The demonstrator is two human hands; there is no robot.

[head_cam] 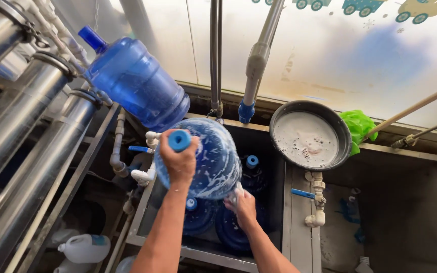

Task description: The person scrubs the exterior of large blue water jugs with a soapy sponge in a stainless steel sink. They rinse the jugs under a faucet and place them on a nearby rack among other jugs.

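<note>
The left hand is wrapped tight around the neck of a big blue water jug, just under its blue cap, so the jug lies tilted with the neck pointing toward the camera. The right hand is pressed against the jug's lower side with a pale cloth or sponge pinched between the fingers and the plastic; how the fingers are curled around it cannot be told. White soap foam streaks the whole body of the jug, which is held above a metal-rimmed wash tank.

Down in the tank, below the held jug, more blue jugs stand close together, one showing a blue cap on top and another a cap lower down. What they hold cannot be seen.

Up and to the left, a second large blue jug rests tilted against shiny steel cylinders, capped neck pointing up and left; it looks clear inside.

To the right, a dark round basin sits on the tank's edge, filled with cloudy, frothy white soapy water. A bright green scrubbing pad lies touching its right rim, with a pale stick running away from it. Grey pipes come down from above, ending in a blue fitting. At lower left, a small white plastic bottle lies on its side.
</note>
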